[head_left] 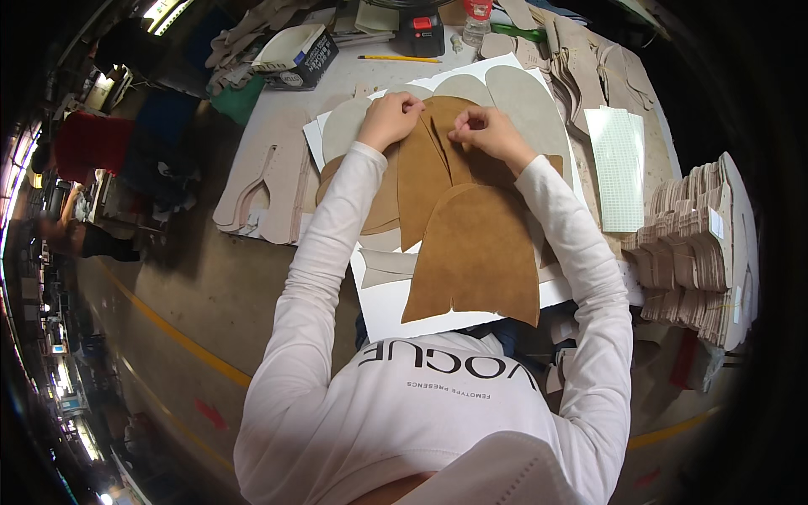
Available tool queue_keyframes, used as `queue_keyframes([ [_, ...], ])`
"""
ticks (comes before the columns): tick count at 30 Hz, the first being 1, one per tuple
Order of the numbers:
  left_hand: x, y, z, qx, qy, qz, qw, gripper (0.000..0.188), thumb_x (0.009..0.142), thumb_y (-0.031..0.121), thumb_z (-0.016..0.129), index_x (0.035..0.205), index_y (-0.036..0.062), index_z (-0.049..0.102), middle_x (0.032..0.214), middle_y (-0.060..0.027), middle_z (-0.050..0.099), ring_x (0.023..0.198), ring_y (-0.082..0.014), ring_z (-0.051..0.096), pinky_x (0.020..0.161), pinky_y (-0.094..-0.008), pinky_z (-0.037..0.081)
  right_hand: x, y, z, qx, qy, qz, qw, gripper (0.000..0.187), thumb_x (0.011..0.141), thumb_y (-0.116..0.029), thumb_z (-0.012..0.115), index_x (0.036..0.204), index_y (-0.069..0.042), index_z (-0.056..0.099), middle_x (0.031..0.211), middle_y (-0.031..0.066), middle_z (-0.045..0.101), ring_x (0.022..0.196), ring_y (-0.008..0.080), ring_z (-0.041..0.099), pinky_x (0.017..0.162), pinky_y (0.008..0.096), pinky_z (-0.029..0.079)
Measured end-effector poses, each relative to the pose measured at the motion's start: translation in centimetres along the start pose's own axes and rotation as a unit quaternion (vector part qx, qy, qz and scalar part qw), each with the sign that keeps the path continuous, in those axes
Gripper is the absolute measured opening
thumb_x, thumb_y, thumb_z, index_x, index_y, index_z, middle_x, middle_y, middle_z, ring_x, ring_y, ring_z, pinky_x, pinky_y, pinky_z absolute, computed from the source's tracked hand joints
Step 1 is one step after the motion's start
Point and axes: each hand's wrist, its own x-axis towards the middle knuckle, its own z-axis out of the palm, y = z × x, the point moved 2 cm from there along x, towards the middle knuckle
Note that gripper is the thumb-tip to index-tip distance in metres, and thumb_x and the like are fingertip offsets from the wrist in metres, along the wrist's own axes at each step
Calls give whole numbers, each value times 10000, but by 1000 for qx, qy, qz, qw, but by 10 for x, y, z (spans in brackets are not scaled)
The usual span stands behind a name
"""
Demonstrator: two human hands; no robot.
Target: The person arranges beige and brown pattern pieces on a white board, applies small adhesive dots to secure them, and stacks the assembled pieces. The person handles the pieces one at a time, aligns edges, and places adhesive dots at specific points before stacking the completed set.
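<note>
White long sleeves nearest, running up from the lower edge to both hands. Just below the hands: a big tan suede piece (pixel 475 257), matte, round-topped like an arch, notched at its bottom edge, flat on a white board (pixel 383 307). Left hand (pixel 389 118) curled, fingertips pinching the top edge of a narrower tan panel (pixel 418 181) under it. Right hand (pixel 486 132) likewise curled, fingers nipping the same tan leather near a dart-shaped slit between the two hands. Beyond the right hand: a grey oval piece (pixel 526 101), smooth, rounded. Left of the left hand: a smaller grey oval (pixel 341 130), then pale beige cutouts (pixel 265 189) with long slots. Right of the right hand: a white grid-textured sheet (pixel 619 168), and further right a stack of cardboard patterns (pixel 699 252), edges layered. Beyond both hands: a yellow pencil (pixel 400 59) and a dark box (pixel 303 55).
</note>
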Motion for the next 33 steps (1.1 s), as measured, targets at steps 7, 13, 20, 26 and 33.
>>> queue_keyframes([
  [7, 6, 3, 8, 49, -99, 21, 994, 355, 755, 330, 791, 972, 55, 730, 807, -81, 689, 728, -166, 642, 692, -297, 510, -19, -30, -54, 108, 60, -21, 992, 321, 917, -122, 675, 1225, -51, 622, 845, 4, 625, 642, 68, 562, 569, 213, 490],
  [13, 10, 8, -5, -387, -88, -107, 911, 327, 908, 325, 647, 1128, 86, 676, 937, -65, 684, 763, -129, 640, 699, -249, 522, -26, -39, -35, 185, -71, -16, 980, 461, 918, -137, 681, 1360, -100, 555, 930, -2, 636, 677, 40, 540, 571, 189, 469],
  [20, 0, 3, -1, -156, -77, -15, 985, 317, 842, 127, 742, 1141, 70, 655, 887, -5, 667, 786, -68, 607, 698, -226, 514, -5, -15, 14, 28, -34, 2, 999, 339, 862, -201, 739, 1127, -32, 611, 738, 43, 637, 698, 106, 629, 610, 258, 509],
  [26, 1, 0, 7, -143, 32, 35, 989, 316, 766, 86, 795, 1055, 46, 674, 771, 8, 649, 674, -51, 577, 650, -216, 504, -12, -14, 17, -242, 84, -48, 965, 395, 749, -386, 808, 909, -49, 676, 814, 111, 696, 712, 251, 662, 717, 353, 528],
  [33, -17, 3, -14, -16, 90, 18, 996, 251, 797, 300, 759, 894, 76, 700, 751, -53, 698, 651, -176, 658, 652, -305, 534, -34, -30, -5, 45, 18, 50, 998, 270, 852, -287, 761, 948, -63, 644, 755, -27, 621, 648, 65, 572, 620, 243, 480],
])
